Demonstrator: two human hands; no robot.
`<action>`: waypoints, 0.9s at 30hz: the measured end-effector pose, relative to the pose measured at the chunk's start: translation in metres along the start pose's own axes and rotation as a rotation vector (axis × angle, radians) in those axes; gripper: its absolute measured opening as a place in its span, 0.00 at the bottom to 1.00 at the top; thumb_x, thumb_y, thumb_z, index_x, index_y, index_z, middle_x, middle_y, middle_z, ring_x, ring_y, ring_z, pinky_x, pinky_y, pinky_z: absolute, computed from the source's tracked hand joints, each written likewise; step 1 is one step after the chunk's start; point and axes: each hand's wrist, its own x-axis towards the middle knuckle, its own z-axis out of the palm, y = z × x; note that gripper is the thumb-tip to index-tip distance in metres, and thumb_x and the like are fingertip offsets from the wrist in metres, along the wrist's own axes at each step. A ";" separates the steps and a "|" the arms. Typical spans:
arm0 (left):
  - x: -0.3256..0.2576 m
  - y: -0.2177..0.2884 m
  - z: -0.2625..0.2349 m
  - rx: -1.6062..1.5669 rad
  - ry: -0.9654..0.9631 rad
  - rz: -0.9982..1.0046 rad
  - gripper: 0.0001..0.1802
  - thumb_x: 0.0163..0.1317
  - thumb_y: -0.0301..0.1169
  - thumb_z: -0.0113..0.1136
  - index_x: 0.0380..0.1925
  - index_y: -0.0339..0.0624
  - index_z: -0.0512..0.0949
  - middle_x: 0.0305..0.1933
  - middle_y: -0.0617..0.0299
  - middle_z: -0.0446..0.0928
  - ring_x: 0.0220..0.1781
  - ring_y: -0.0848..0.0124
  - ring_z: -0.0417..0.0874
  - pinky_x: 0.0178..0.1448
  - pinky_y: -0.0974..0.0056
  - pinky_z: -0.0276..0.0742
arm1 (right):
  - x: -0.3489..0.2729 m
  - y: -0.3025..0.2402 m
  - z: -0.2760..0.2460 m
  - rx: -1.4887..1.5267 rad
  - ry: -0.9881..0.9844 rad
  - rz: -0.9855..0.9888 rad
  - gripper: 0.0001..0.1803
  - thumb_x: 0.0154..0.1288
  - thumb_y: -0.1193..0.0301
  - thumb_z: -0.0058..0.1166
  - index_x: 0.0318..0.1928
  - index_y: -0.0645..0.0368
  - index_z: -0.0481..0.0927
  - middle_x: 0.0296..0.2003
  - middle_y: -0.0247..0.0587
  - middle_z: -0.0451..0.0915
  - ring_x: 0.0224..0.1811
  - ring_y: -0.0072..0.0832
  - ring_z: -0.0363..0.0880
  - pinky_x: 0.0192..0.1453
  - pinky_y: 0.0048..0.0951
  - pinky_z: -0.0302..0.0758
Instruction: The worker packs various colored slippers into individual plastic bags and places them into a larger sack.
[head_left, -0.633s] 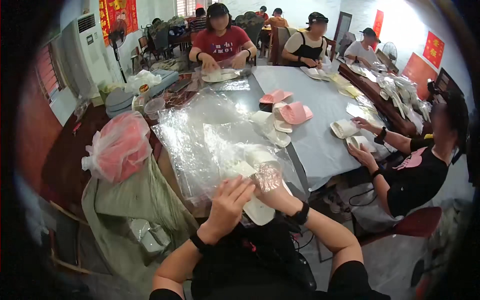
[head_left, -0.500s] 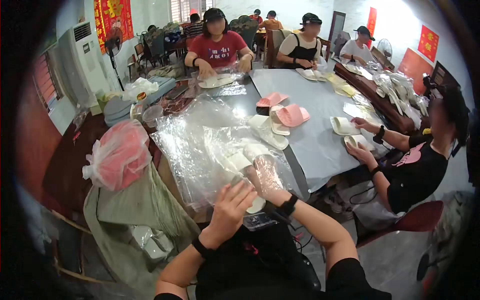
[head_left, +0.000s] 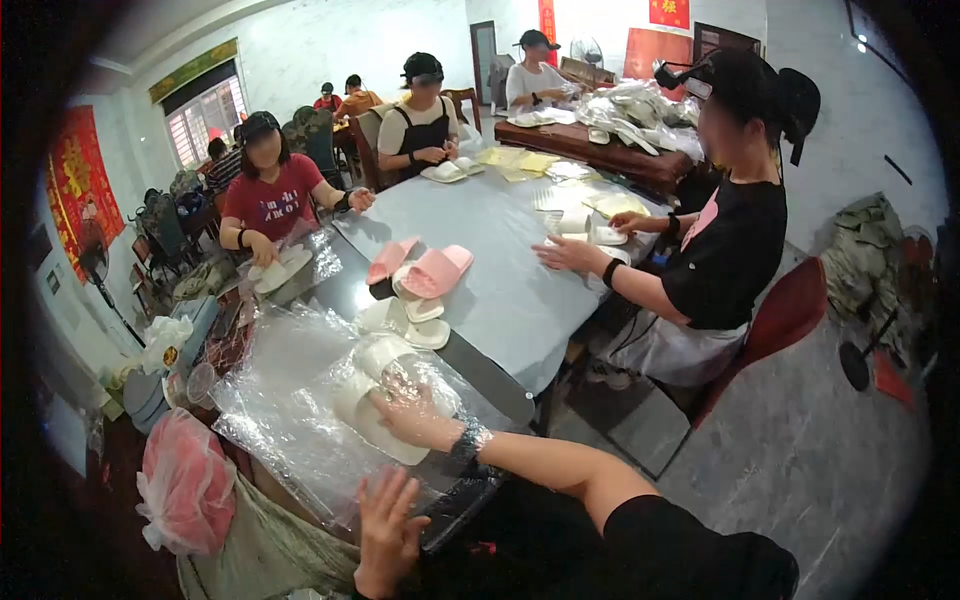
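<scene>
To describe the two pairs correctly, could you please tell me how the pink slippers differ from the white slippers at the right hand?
The pink slippers lie uncovered, while the white slippers are under clear plastic. The right hand touches the white slippers, while no hand touches the pink slippers. Both have broad straps.

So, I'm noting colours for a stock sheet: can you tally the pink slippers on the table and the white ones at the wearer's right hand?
Pink slippers: 2
White slippers at the right hand: 2
Total: 4
</scene>
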 end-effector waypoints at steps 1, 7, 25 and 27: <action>-0.001 -0.007 -0.002 -0.018 0.018 -0.006 0.34 0.60 0.21 0.59 0.69 0.40 0.69 0.75 0.46 0.67 0.79 0.41 0.60 0.80 0.33 0.46 | -0.013 -0.001 -0.009 -0.024 -0.031 -0.033 0.31 0.67 0.69 0.59 0.70 0.48 0.69 0.75 0.58 0.56 0.78 0.61 0.53 0.73 0.69 0.58; 0.002 -0.023 0.002 0.130 -0.113 -0.112 0.42 0.47 0.14 0.51 0.70 0.35 0.66 0.78 0.44 0.60 0.83 0.40 0.51 0.82 0.33 0.42 | -0.104 0.016 -0.026 0.146 -0.056 -0.267 0.33 0.67 0.67 0.61 0.72 0.48 0.68 0.74 0.55 0.59 0.72 0.57 0.65 0.67 0.56 0.71; 0.012 -0.011 0.001 0.201 -0.504 -0.101 0.47 0.43 0.20 0.61 0.72 0.47 0.67 0.82 0.49 0.55 0.84 0.44 0.47 0.81 0.32 0.40 | -0.097 0.133 -0.174 -0.376 -0.212 -0.440 0.51 0.56 0.82 0.56 0.79 0.34 0.57 0.80 0.37 0.53 0.78 0.41 0.58 0.74 0.45 0.66; 0.005 -0.010 -0.002 0.233 -0.495 -0.081 0.50 0.44 0.21 0.62 0.74 0.48 0.64 0.82 0.51 0.54 0.84 0.46 0.48 0.82 0.36 0.41 | -0.084 0.129 -0.166 -0.390 -0.252 -0.543 0.51 0.56 0.83 0.55 0.79 0.33 0.57 0.80 0.34 0.53 0.79 0.40 0.57 0.73 0.45 0.66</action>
